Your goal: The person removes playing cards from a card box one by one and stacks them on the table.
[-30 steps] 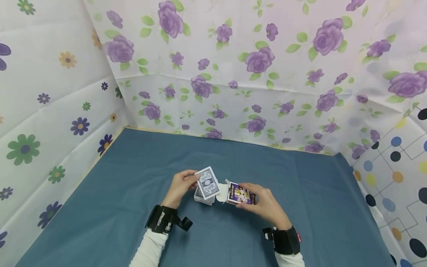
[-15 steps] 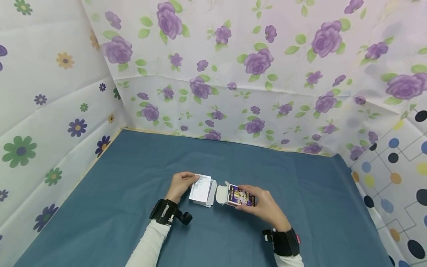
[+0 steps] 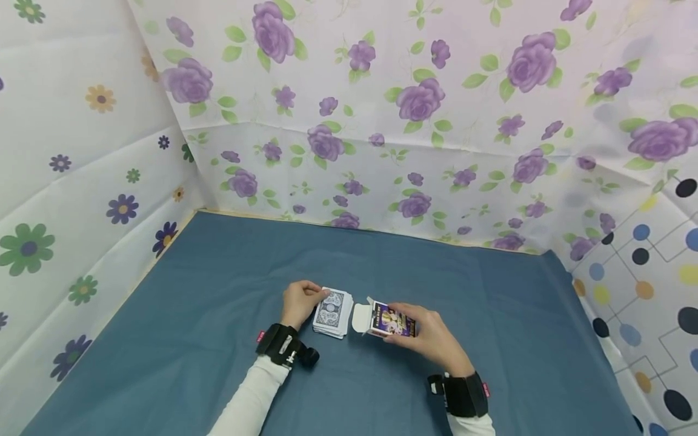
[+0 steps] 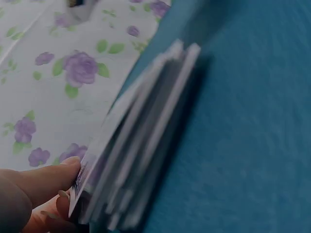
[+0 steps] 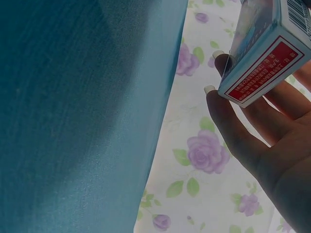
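Note:
In the head view, a stack of playing cards (image 3: 334, 312) with dark patterned backs lies on the cloth, its edges slightly uneven. My left hand (image 3: 299, 304) is at the stack's upper left corner. Seen from the left wrist, its thumb (image 4: 51, 180) is on top of a playing card (image 4: 104, 141) and the fingers are beneath, pinching it at the corner over the other layered cards. My right hand (image 3: 433, 334) grips a purple card box (image 3: 394, 320), its white flap open toward the stack. The right wrist view shows the box's end with a red label (image 5: 266, 70) between thumb and fingers.
Blue cloth (image 3: 245, 254) covers the table. A floral sheet (image 3: 376, 181) hangs behind it, with patterned sheets at the left (image 3: 60, 242) and right (image 3: 649, 290) sides. Black straps (image 3: 283, 345) hold cameras on both wrists.
My left hand has lowered a tilted card onto the stack, where it now lies nearly in line with the rest. The right hand and card box have hardly moved.

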Demonstrator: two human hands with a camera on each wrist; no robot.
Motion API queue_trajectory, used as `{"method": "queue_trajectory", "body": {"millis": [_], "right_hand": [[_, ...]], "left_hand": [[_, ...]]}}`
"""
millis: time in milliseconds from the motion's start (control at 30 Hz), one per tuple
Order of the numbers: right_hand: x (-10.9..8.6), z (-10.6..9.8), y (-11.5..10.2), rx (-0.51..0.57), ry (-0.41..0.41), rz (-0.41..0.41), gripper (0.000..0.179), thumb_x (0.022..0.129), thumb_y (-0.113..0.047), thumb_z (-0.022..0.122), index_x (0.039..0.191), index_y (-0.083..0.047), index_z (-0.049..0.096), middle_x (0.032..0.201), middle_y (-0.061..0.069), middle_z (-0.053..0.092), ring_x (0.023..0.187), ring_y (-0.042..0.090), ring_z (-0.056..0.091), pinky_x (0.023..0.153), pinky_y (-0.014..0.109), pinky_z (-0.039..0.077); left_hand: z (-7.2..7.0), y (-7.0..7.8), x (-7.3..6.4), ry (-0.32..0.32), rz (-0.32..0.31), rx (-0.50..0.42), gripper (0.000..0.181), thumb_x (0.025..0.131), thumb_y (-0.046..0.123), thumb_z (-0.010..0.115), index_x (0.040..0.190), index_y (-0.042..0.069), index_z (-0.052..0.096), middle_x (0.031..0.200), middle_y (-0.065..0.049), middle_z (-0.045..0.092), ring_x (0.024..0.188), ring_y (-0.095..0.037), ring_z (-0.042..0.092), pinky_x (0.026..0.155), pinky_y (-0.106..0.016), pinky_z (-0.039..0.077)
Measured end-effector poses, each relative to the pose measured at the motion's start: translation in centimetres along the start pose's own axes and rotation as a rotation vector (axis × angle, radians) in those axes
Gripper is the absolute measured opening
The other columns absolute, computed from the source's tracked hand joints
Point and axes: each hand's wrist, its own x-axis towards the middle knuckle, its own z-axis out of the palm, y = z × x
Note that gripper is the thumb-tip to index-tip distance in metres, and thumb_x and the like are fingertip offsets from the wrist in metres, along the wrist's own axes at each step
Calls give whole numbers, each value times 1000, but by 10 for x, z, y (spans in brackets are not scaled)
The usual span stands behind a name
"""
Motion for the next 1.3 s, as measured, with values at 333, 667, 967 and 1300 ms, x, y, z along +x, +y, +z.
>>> {"method": "queue_trajectory", "body": {"millis": [333, 667, 967, 1300], "right_hand": [[1, 1, 0, 11, -16, 14, 63, 78, -49, 76, 132, -21, 60, 129, 5, 64, 108, 16, 62, 83, 35, 50], [2, 3, -3, 4, -23, 7, 63, 78, -50, 76, 132, -20, 61, 128, 4, 64, 106, 15, 62, 82, 32, 50], [2, 5, -3, 13, -28, -35, 61, 80, -46, 75, 132, -17, 60, 128, 5, 64, 107, 18, 64, 81, 31, 51], [3, 5, -6, 29, -35, -17, 61, 79, -44, 77, 132, -19, 60, 129, 5, 63, 109, 19, 63, 81, 31, 52]], "left_hand": [[5, -2, -1, 24, 39, 71, 18, 82, 21, 77, 81, 4, 72, 70, -10, 67, 57, -11, 55, 57, -27, 44], [2, 9, -11, 26, 128, 61, 19, 91, 24, 69, 89, 5, 72, 71, -8, 65, 58, -11, 53, 57, -26, 44], [7, 45, -44, -324, 339, 17, 8, 88, 20, 72, 82, 14, 70, 69, 3, 63, 55, -4, 51, 51, -20, 41], [14, 55, -64, -407, 353, 149, 17, 87, 14, 69, 72, 10, 63, 58, 2, 55, 47, -3, 44, 46, -19, 35]]}}
